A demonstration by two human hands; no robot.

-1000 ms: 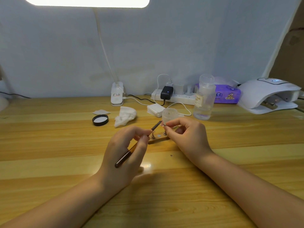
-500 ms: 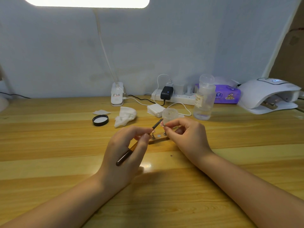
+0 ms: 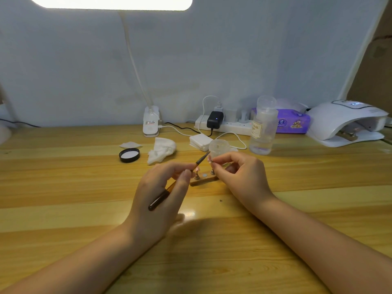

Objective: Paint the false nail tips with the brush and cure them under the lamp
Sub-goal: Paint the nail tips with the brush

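The brush lies in the left hand, pinched between thumb and fingertips near its dark ferrule, with the handle running back across the palm. Its long axis slants from lower left to upper right, the bristle end pointing up and away toward a false nail tip that the right hand pinches between thumb and forefinger; the bristles come just beside that tip, though contact is too fine to tell. Both hands hover close together above the middle of the wooden table, forearms angled inward from the near edge, the right fingers curled, the left wrist turned palm inward. Directly under them sits one small wooden stand with two metal pegs showing and a round disc between them; one peg carries a pinkish tip. Just behind is one small clear jar, and its black lid lies well apart to the left, beside a crumpled tissue and a flat pad. One stack of white pads lies near the jar. Farther back stand one clear bottle, a power strip with a black adapter, a purple wipes pack, and the base of a desk light. The white curing lamp sits at the far right.
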